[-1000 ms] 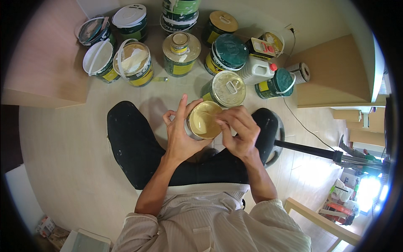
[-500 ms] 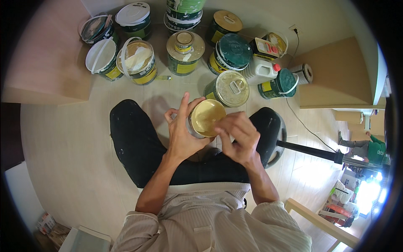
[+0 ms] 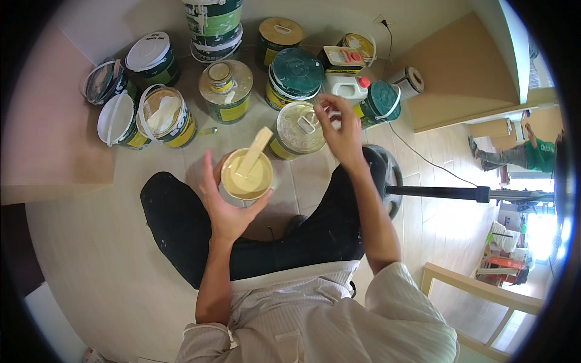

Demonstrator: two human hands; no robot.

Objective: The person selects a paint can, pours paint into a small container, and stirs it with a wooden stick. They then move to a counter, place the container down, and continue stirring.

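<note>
Pale floor (image 3: 103,266), paint cans clustered ahead. Left hand (image 3: 227,209) grasps a small cup (image 3: 247,177) of cream paint over the lap, stick (image 3: 254,150) standing in it. Right hand (image 3: 339,130) hovers loose-fingered, empty, beside a lidded can (image 3: 298,128).

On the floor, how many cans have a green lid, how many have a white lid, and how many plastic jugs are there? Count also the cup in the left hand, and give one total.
Cans with a green lid: 2
Cans with a white lid: 2
Plastic jug: 1
Cup of paint in the left hand: 1
Total: 6
</note>
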